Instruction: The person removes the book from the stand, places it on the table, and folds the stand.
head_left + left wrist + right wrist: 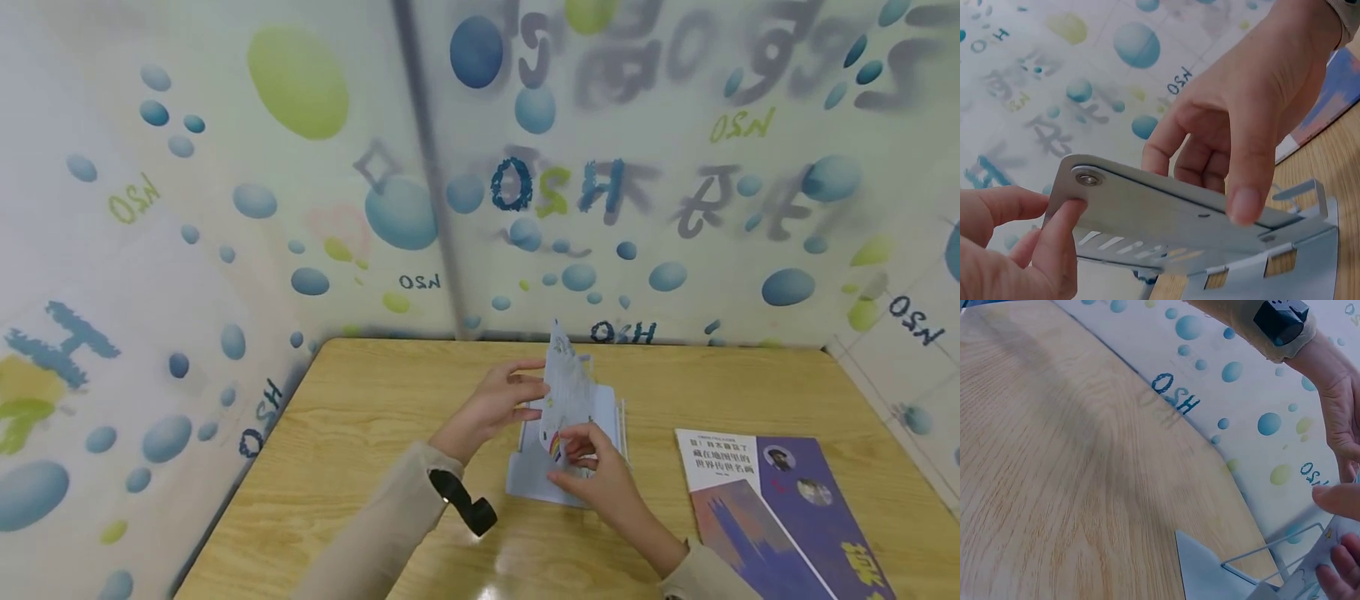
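A light-blue folding metal stand (pixel 570 387) is on the table, its base plate flat and a printed, slotted panel tilted up from it. My left hand (pixel 495 404) pinches the raised panel near a rounded corner; the left wrist view shows the thumb beside a round rivet (pixel 1088 178). At the panel's lower part, my right hand (pixel 603 475) holds its edge, thumb on one side and curled fingers on the other. The right wrist view catches only part of the right hand (pixel 1341 562). A small rainbow is printed on the panel.
Two overlapping books or booklets (pixel 795 500) lie at the right of the wooden table (pixel 375 417). Patterned walls (pixel 337 208) with bubbles and lettering close in behind and at the sides. A wire bracket (pixel 1272 547) sticks out from the stand.
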A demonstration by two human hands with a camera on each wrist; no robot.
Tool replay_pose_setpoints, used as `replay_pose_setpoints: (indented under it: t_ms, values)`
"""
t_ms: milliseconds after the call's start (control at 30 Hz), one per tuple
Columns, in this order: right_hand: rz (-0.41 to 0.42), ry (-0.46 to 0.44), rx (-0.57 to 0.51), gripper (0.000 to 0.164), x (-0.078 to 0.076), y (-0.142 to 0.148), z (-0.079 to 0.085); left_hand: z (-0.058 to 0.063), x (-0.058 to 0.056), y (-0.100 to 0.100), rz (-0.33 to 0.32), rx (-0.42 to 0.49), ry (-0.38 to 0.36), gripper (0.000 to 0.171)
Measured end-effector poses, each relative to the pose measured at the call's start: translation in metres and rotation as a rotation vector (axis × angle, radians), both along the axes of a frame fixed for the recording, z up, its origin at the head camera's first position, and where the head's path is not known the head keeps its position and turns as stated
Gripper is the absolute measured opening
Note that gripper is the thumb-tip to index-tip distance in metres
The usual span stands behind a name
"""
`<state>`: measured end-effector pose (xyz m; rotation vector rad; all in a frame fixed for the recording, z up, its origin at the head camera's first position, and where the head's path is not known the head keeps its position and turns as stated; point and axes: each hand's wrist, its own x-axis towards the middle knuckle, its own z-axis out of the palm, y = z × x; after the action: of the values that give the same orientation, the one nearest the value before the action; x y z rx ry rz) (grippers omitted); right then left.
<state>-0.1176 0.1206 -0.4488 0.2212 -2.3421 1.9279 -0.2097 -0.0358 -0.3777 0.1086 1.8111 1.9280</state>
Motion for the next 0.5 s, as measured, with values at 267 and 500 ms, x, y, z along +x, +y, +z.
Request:
replay_pose_setpoints:
  t_ms: [267,500]
  values:
    - [-0.070,-0.015,-0.010,0.046,0.005,0.013,0.001,0.004,0.006,0.030,0.034,0.049,-0.019,0.040]
    - [-0.083,0.049,-0.088,0.046,0.009,0.020,-0.003,0.004,0.006,0.046,0.005,0.101,-0.016,0.041]
